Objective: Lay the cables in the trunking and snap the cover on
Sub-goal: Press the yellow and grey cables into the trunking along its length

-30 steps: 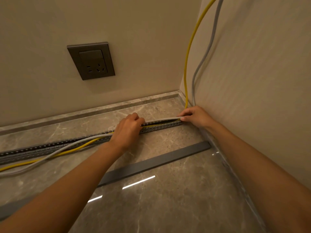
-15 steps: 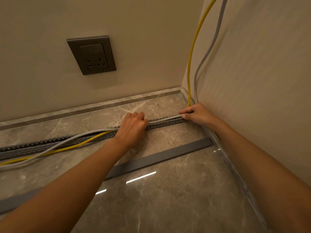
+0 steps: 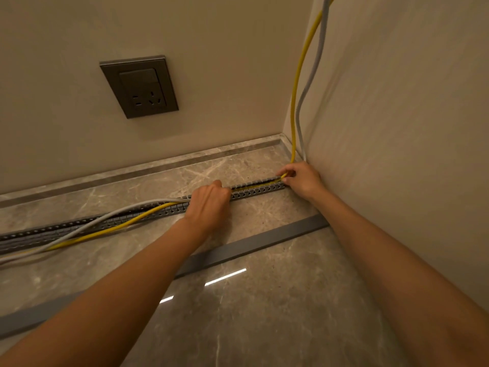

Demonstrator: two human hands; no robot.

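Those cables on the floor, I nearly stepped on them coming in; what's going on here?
A person is laying a yellow cable and a grey cable into slotted grey plastic trunking on the marble floor. The left hand presses them in mid-run; the right hand pinches the yellow cable at the corner end. Further left, both cables lie outside the channel. The flat grey cover strip lies nearby, not fitted.
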